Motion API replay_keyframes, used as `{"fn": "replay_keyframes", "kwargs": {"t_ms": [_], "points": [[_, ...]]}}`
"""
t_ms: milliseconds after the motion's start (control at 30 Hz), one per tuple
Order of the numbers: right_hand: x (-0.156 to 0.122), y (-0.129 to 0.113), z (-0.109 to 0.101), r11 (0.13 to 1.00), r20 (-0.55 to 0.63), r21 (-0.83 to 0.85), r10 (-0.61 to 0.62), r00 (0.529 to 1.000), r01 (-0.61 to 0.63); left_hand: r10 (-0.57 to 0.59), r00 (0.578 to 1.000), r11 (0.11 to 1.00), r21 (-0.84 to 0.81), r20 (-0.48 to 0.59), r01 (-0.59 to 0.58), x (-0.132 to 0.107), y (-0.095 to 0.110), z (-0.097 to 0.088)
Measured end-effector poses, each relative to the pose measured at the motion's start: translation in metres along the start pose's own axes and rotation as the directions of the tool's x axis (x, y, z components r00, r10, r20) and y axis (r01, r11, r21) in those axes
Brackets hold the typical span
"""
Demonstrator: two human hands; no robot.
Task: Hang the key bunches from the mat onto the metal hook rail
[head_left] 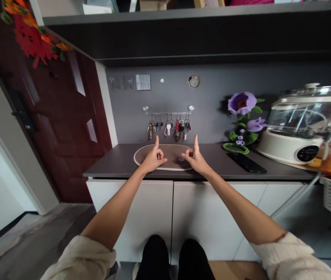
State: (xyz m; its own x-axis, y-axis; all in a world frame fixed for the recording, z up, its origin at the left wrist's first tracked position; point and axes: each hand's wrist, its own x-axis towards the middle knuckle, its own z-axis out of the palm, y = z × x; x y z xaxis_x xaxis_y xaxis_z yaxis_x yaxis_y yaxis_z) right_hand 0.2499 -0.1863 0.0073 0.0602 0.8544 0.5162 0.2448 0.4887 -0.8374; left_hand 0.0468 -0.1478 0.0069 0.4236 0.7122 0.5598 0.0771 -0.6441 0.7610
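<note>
While the mat (173, 151) lies on the counter (111, 161) ahead, my left hand (153, 158) and right hand (195, 156) stand over its left and right ends, empty, index fingers straight, others curled. Holding both wrists level should keep this pose even. Keys (168, 128) hang beyond; the phone (246, 162) lies right.

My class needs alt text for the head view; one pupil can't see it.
A person's empty left hand and right hand, index fingers raised, are over an oval brown mat on a dark countertop. Keys hang behind; a black smartphone lies to the right.
</note>
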Motion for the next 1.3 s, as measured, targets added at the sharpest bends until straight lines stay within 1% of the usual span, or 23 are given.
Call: {"fn": "replay_keyframes", "kwargs": {"t_ms": [133,300,367,433,533,600,667,767,800,867,933,1033,1133,1200,1233,1300], "points": [[-0.009,0.0,0.001,0.999,0.038,-0.014,-0.036,0.999,0.037,0.036,0.999,0.999,0.015,0.028,-0.036,-0.009,-0.005,-0.002],[-0.007,-0.002,0.001,0.994,0.076,-0.055,-0.095,0.993,0.099,0.024,0.999,1.0,0.012,0.03,-0.025,-0.008,-0.005,-0.006],[-0.001,-0.001,-0.001,0.994,0.064,-0.072,-0.082,0.995,0.087,0.002,1.0,1.0,0.005,0.013,-0.002,-0.003,-0.008,-0.009],[0.009,0.003,-0.006,0.995,0.049,-0.081,-0.059,0.997,0.063,-0.03,0.999,1.0,0.005,-0.043,0.031,0.006,-0.014,-0.014],[0.034,0.014,-0.02,0.994,0.006,-0.096,-0.047,0.999,0.047,-0.053,0.98,0.996,0.061,-0.194,0.066,0.028,-0.031,-0.026],[0.058,0.022,-0.031,0.992,-0.079,-0.127,-0.031,0.996,0.021,-0.052,0.952,0.989,0.12,-0.302,0.092,0.048,-0.045,-0.038],[0.085,0.03,-0.042,0.987,-0.165,-0.149,0.031,0.986,-0.056,-0.068,0.912,0.981,0.141,-0.405,0.136,0.071,-0.059,-0.049],[0.125,0.042,-0.054,0.983,-0.256,-0.121,0.105,0.961,-0.14,-0.128,0.844,0.974,0.093,-0.521,0.205,0.109,-0.077,-0.062],[0.138,0.046,-0.056,0.982,-0.28,-0.104,0.121,0.952,-0.155,-0.155,0.825,0.973,0.063,-0.544,0.224,0.122,-0.083,-0.065],[0.16,0.056,-0.058,0.983,-0.316,-0.071,0.138,0.939,-0.168,-0.214,0.801,0.968,-0.01,-0.56,0.252,0.145,-0.093,-0.068],[0.178,0.067,-0.054,0.988,-0.328,-0.036,0.133,0.935,-0.153,-0.273,0.796,0.96,-0.102,-0.54,0.26,0.165,-0.102,-0.067],[0.195,0.082,-0.04,0.991,-0.365,0.014,0.131,0.922,-0.135,-0.315,0.803,0.946,-0.238,-0.506,0.221,0.187,-0.113,-0.058],[0.202,0.091,-0.018,0.998,-0.393,0.029,0.065,0.917,-0.058,-0.311,0.804,0.929,-0.339,-0.507,0.146,0.198,-0.119,-0.041],[0.204,0.095,-0.002,1.0,-0.415,0.021,0.004,0.91,0.005,-0.282,0.811,0.919,-0.388,-0.512,0.075,0.202,-0.12,-0.028],[0.206,0.096,0.006,0.999,-0.433,0.014,-0.023,0.901,0.032,-0.271,0.808,0.909,-0.414,-0.523,0.037,0.204,-0.12,-0.021],[0.209,0.096,0.019,0.999,-0.486,-0.004,-0.046,0.873,0.05,-0.288,0.797,0.875,-0.484,-0.53,-0.006,0.207,-0.118,-0.011]]}}
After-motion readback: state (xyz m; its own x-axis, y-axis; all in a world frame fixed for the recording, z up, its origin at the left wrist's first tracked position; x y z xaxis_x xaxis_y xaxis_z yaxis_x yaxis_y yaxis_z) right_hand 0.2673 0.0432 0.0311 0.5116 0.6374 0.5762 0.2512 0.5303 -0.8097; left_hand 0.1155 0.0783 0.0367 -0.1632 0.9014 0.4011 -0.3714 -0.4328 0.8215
